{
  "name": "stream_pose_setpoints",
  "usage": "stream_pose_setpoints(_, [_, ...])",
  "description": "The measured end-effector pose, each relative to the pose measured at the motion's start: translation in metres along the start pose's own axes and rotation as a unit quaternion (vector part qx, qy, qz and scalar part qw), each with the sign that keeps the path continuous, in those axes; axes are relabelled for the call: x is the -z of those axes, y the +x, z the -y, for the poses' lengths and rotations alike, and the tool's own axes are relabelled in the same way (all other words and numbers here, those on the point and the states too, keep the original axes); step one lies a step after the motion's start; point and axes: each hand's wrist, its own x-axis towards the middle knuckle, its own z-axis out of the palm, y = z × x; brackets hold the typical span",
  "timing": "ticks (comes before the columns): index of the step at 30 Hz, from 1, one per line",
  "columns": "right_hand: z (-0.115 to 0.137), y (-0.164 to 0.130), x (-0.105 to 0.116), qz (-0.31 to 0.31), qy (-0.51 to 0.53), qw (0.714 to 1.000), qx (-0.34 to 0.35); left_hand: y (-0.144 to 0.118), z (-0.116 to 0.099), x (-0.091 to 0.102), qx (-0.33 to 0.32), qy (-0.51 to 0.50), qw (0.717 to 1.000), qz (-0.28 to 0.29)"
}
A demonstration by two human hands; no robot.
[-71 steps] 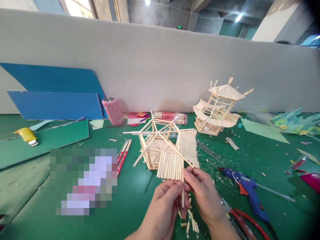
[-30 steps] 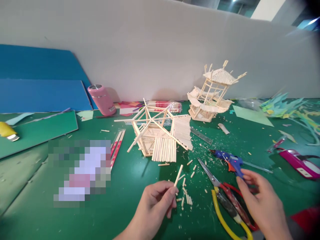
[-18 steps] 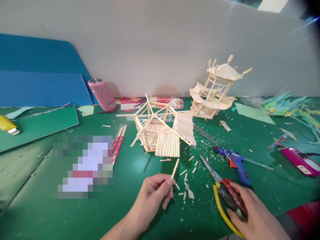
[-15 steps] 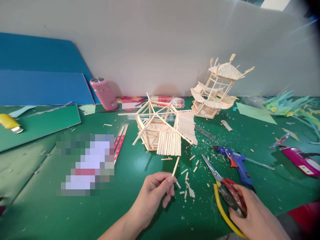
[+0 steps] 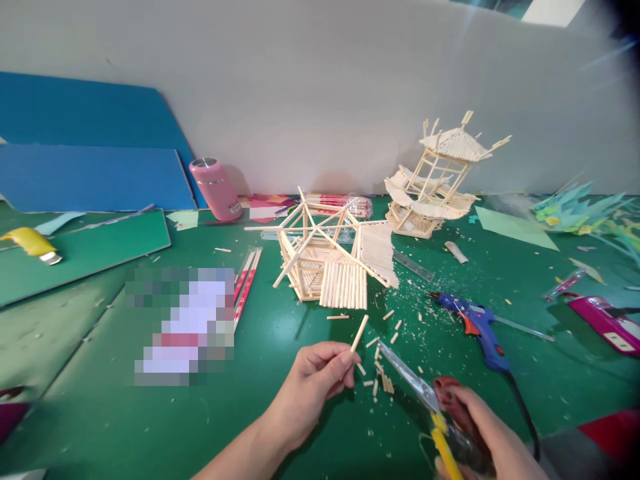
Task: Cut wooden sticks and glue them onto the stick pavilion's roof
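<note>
My left hand [image 5: 320, 373] pinches a short, pale wooden stick [image 5: 360, 333] between thumb and fingertips, its free end pointing up and away. My right hand [image 5: 493, 430] is wrapped around a pair of scissors [image 5: 413, 377] with red grips and a yellow handle-like piece beside them. The blades point toward the stick and look close together, apart from it. Beyond my left hand stands a stick-built model frame [image 5: 310, 267], with slatted roof panels [image 5: 343, 285] on its front and right. Cut stick pieces [image 5: 386, 381] lie between my hands.
A blue glue gun [image 5: 473, 323] lies right, its cable running toward me. Behind stands a taller stick pavilion [image 5: 435, 187]. A pink bottle [image 5: 217, 190], packaged sticks [image 5: 246, 287], a yellow cutter [image 5: 33, 241] and blue boards [image 5: 95, 177] are left. A magenta power strip [image 5: 605, 323] sits far right.
My right hand has lifted the scissors and swung their tips left, toward the stick. My left hand still holds the stick, now slightly more tilted to the right. The view has shifted slightly.
</note>
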Motion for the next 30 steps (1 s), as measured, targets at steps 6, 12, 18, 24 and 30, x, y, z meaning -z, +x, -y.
stream_pose_setpoints(6, [-0.015,-0.01,-0.009,0.113,-0.071,0.991,0.027,-0.001,-0.001,0.002,-0.032,0.04,0.999,0.002])
stream_pose_setpoints(12, [0.02,0.005,-0.023,0.012,0.023,0.999,-0.019,-0.003,-0.004,0.002,-0.077,0.089,0.993,0.003])
stream_pose_setpoints(18, [0.021,0.025,-0.032,0.01,0.054,0.998,-0.027,-0.006,-0.005,0.001,-0.119,0.113,0.986,0.004])
stream_pose_setpoints(24, [0.03,0.008,-0.03,0.055,-0.012,0.998,-0.002,-0.003,-0.002,0.005,-0.171,0.149,0.973,0.039])
stream_pose_setpoints(30, [0.032,0.008,-0.024,0.121,-0.107,0.985,0.054,-0.003,-0.003,0.009,-0.233,0.213,0.948,0.051])
